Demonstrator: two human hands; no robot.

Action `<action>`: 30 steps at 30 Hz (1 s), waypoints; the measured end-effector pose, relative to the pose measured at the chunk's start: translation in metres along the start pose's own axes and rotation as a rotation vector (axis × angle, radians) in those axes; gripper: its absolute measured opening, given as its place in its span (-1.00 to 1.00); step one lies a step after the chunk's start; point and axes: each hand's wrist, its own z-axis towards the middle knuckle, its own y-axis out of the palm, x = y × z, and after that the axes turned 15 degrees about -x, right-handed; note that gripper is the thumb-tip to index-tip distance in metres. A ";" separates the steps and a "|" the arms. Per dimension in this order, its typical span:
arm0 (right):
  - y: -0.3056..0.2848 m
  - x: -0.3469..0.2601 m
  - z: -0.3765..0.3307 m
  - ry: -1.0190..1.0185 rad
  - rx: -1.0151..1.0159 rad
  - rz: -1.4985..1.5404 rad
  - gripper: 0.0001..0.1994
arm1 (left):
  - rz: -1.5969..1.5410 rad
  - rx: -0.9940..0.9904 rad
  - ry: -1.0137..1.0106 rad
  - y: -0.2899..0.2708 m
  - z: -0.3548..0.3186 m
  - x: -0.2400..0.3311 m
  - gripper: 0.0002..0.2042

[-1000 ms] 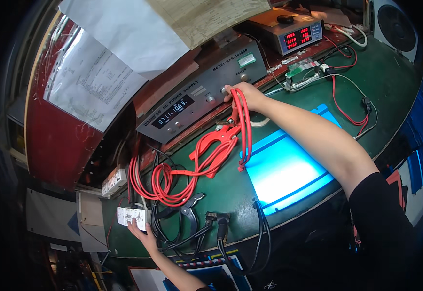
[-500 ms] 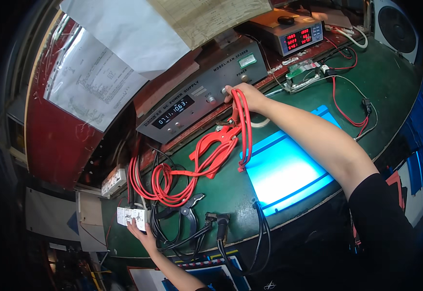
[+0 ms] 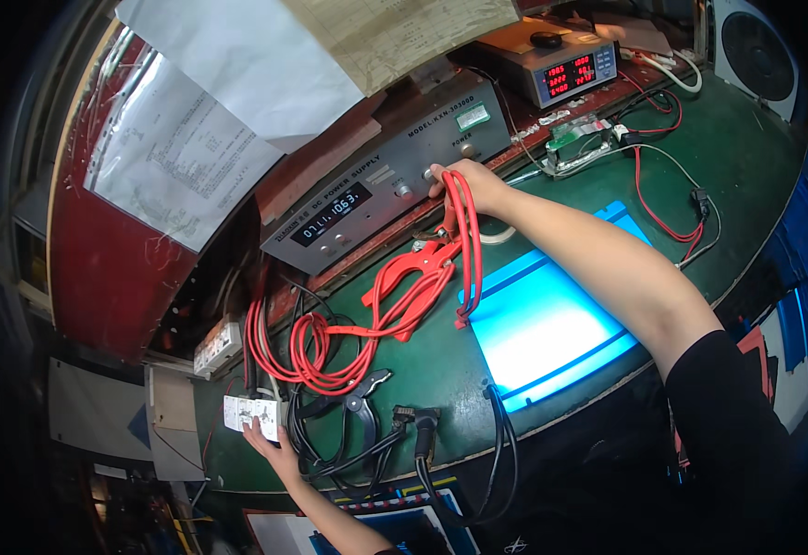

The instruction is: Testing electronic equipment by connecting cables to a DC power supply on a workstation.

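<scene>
Our left hand (image 3: 273,448), fingers spread, touches the white box (image 3: 239,411) on the tabletop (image 3: 446,375). Our right hand (image 3: 476,187) curls beside red cables (image 3: 471,242) at the power supply (image 3: 381,185); we cannot tell its grip.

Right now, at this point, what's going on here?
A person's right hand is at the front of a grey metal power supply, with looped red cables hanging across it; its exact grip is unclear. The left hand touches a white rectangular block. A shiny blue rectangular panel lies on the green bench.
</scene>
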 end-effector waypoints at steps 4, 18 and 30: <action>-0.002 -0.003 -0.002 0.007 0.005 -0.025 -0.36 | 0.000 -0.001 -0.005 0.000 0.001 0.006 -0.41; -0.001 -0.012 -0.004 0.026 -0.073 0.219 -0.41 | 0.011 -0.002 -0.019 -0.002 0.000 0.008 -0.41; 0.002 -0.014 -0.007 0.007 -0.048 0.193 -0.38 | 0.012 0.003 -0.022 -0.003 -0.001 0.010 -0.40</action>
